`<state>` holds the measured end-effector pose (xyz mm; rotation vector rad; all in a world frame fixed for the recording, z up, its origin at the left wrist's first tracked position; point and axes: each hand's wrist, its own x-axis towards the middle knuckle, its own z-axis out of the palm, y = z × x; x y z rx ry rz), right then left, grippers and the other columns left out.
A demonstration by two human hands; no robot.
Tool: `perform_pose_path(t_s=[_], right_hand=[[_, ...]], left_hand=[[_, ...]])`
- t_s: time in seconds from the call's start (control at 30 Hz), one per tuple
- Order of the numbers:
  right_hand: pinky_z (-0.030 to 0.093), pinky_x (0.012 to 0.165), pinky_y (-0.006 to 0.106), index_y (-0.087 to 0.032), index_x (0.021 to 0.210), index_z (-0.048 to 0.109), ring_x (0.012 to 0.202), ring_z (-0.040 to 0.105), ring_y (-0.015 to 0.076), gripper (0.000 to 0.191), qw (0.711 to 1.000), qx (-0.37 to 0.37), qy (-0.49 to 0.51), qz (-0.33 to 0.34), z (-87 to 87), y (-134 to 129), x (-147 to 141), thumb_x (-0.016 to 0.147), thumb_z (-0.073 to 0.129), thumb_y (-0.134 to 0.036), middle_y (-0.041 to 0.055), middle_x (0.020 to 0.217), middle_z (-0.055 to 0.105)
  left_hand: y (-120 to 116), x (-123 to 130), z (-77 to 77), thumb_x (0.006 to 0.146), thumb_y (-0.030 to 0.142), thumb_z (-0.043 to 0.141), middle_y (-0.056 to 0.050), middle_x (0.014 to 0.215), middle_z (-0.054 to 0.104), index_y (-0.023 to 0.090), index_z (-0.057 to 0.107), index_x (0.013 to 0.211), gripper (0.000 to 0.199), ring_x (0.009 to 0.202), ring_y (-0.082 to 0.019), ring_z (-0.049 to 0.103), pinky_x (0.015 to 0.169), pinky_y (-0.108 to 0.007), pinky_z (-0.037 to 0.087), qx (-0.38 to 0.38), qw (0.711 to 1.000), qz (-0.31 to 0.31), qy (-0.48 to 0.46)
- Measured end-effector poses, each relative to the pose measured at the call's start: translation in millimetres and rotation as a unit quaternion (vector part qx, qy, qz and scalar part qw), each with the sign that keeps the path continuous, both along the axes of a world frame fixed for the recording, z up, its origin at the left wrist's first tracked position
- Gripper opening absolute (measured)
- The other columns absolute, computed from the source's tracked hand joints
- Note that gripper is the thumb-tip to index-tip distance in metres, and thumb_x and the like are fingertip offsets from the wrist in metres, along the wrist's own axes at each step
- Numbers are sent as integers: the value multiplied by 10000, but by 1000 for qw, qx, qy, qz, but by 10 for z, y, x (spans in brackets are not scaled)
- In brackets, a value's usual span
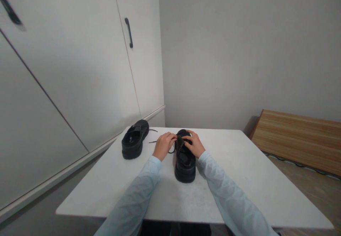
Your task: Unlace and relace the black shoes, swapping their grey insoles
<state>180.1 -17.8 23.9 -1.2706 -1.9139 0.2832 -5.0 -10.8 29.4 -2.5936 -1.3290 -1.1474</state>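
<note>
A black shoe point(185, 166) stands on the white table with its heel toward me and its opening facing up. At its left side my left hand point(164, 145) is closed in a pinch on the black shoelace point(172, 152), whose loose end hangs down onto the table. My right hand point(195, 144) lies over the right side of the same shoe, its fingers bent and gripping the upper by the tongue. Fingers partly cover the shoe's front and lacing. Farther left sits a second black shoe point(132, 151), touched by neither hand, with a lace trailing from its right side.
The white table point(234, 186) has its far edge near a grey wall point(239, 51). White cabinet doors point(80, 69) with dark handles rise along the left. At the right, beyond the table, is a wood-grain panel point(298, 140) near the floor.
</note>
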Motion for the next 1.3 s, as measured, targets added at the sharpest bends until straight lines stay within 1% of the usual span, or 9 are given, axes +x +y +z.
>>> perform_pose_path(t_s=[0.17,0.4,0.67,0.83,0.97,1.03,1.13,1.2,1.3], right_hand=[[322,1033,460,-215,871,730,1180,441,272,208,1000,2,-17,-11,22,-5,-7,706,620,-153,98,1255,517],[379,973,456,-207,754,718,1097,507,263,109,999,-28,16,-42,-25,26,-71,665,662,-176,103,1156,562],[395,950,448,-208,700,686,1041,524,243,54,997,-25,32,-60,-77,47,-121,678,646,-180,86,1088,572],[383,940,465,-214,693,662,1061,489,261,88,997,-7,12,-81,-20,-6,-142,706,605,-149,83,1111,564],[350,946,483,-209,711,630,1087,457,280,82,994,22,-11,-104,77,-84,-148,747,571,-166,90,1139,564],[339,946,481,-208,724,612,1083,454,282,75,992,49,-20,-112,121,-118,-144,763,556,-178,93,1125,574],[341,935,467,-208,744,589,1060,466,279,82,989,78,-25,-125,167,-155,-136,788,522,-192,96,1098,592],[352,922,453,-208,750,574,1035,483,272,86,987,86,-20,-134,183,-164,-131,794,502,-191,96,1067,609],[382,894,424,-210,740,552,977,518,254,85,987,94,16,-129,181,-145,-116,788,485,-191,90,992,631]], left_hand=[[36,38,-48,865,213,509,-43,858,637,180,618,876,115,823,-162,591,758,-274,457,-37,996,-39,-66],[79,26,-76,810,217,582,-35,848,684,182,655,847,89,816,-164,621,788,-294,471,-91,985,-62,-130],[60,21,-48,804,231,584,-49,863,700,187,690,868,131,809,-171,630,794,-308,482,-109,981,-68,-145],[55,-10,22,779,176,605,-47,868,696,194,689,896,145,828,-179,614,804,-315,464,-106,987,-73,-99],[78,-67,32,760,111,592,-40,876,668,212,659,964,237,860,-198,569,815,-339,435,-73,997,-26,-31],[86,-101,11,761,111,582,-44,853,637,212,652,956,231,881,-210,549,820,-345,425,-55,998,27,-22],[93,-144,-31,779,166,572,-55,861,590,203,651,906,154,879,-205,553,796,-325,429,-55,991,111,-53],[102,-160,-51,786,215,571,-51,829,589,201,648,877,120,815,-191,575,746,-307,437,-84,982,145,-91],[125,-149,-62,804,292,547,-42,737,623,191,629,877,149,715,-175,605,678,-290,448,-192,954,121,-197]])
